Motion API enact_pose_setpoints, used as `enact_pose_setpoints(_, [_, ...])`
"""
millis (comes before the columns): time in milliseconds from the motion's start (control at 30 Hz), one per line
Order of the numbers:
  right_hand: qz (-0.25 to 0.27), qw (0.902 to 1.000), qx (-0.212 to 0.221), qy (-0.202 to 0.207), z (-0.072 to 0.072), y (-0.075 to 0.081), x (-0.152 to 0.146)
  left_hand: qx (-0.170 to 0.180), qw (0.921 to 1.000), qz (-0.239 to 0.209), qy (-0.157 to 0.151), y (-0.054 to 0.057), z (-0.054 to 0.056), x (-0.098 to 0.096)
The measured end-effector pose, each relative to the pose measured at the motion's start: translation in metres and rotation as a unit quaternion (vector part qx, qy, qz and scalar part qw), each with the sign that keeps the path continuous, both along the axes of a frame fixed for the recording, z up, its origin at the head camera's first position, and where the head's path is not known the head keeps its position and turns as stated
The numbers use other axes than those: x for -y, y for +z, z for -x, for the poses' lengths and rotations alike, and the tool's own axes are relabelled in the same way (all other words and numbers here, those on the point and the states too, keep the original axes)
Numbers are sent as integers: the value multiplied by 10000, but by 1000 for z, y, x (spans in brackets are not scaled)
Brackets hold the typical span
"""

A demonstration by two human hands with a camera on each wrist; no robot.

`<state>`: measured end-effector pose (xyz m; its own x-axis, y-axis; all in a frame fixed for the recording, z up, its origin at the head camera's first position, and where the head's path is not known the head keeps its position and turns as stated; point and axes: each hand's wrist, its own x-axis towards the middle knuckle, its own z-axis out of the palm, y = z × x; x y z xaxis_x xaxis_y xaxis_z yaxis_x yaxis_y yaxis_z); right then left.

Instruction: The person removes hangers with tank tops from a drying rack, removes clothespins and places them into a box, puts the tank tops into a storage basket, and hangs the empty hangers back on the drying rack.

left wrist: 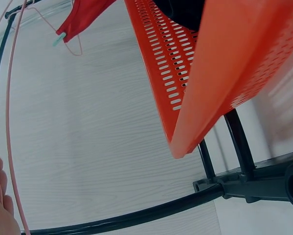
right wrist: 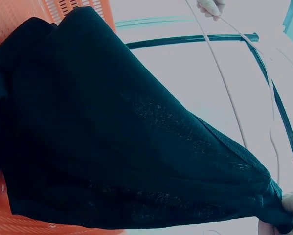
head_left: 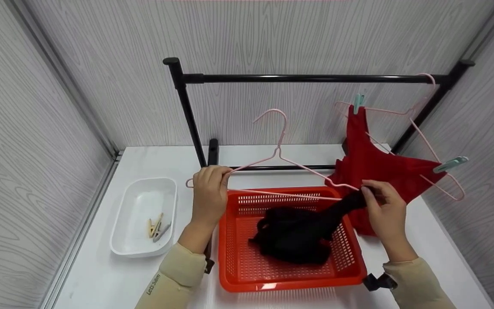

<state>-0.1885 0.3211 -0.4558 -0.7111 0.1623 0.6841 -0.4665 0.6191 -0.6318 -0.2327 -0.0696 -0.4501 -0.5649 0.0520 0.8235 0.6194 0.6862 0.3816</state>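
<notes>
A pink wire hanger (head_left: 279, 150) is held up over the basket, its hook pointing upward and off the rail. My left hand (head_left: 210, 193) grips the hanger near its left end. At the right end, my right hand (head_left: 386, 210) pinches a corner of a black garment (head_left: 294, 236) against the hanger's tip. The cloth stretches down from those fingers, and its bulk lies bunched in the red basket (head_left: 292, 287). In the right wrist view the black garment (right wrist: 112, 127) is drawn taut toward the right hand (right wrist: 288, 215). What type of garment it is, I cannot tell.
A black rack's rail (head_left: 307, 78) crosses behind the basket. At right, a red garment (head_left: 371, 163) hangs from another pink hanger by green clothespins (head_left: 450, 164). A white tray (head_left: 131, 214) on the left holds several clothespins (head_left: 157, 227). Wood-grain panels enclose the white table.
</notes>
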Motion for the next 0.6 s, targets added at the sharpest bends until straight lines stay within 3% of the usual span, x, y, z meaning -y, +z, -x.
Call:
enact_pose_setpoints(333, [97,9996,258,-12,-2,2,2,-247,9995,-191,-39,-4,4,4])
enact_pose_setpoints(600, [202,9987,460,-6,-2,1,4,-184,9994,-286,-52,-5,5,8])
